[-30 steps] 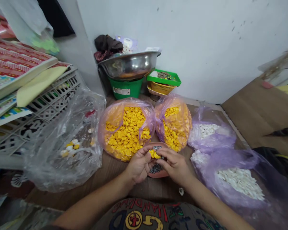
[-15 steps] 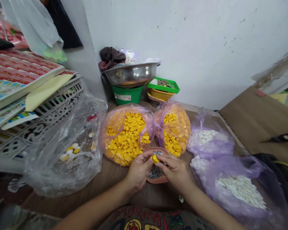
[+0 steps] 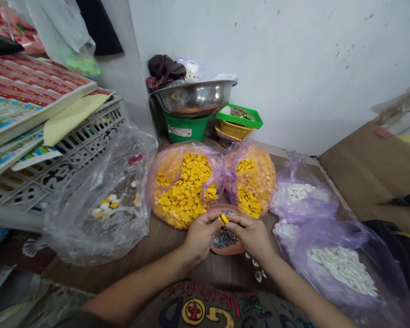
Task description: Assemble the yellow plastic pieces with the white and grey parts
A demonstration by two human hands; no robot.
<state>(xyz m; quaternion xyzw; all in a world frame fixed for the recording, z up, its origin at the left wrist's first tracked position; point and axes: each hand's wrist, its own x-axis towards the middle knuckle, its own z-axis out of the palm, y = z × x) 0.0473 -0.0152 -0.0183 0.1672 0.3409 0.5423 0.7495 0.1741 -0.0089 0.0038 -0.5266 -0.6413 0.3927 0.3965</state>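
Observation:
Between the fingertips of both hands is a small yellow plastic piece (image 3: 223,220). My left hand (image 3: 201,237) pinches it from the left, and my right hand (image 3: 251,234) pinches it from the right. Just beneath them rests a pinkish-orange dish (image 3: 230,250) of small grey metallic bits (image 3: 225,238), partly covered by the fingers. Behind the dish, two purple-tinted bags hold heaps of yellow pieces: a larger left bag (image 3: 184,191) and a smaller right bag (image 3: 248,187). A few white pieces (image 3: 258,276) lie on the floor by my right wrist.
Right of me sit purple bags of white pieces (image 3: 341,269). To the left, a clear bag (image 3: 99,241) holds a few yellow and white parts beside a grey plastic crate (image 3: 89,136). A metal basin (image 3: 198,98) on a green bucket (image 3: 187,130) and a green tray (image 3: 242,119) stand by the wall.
The view has tilted down and shifted slightly left. Both hands still pinch the yellow piece, which has turned a little. More white pieces show on the floor beside my right wrist.

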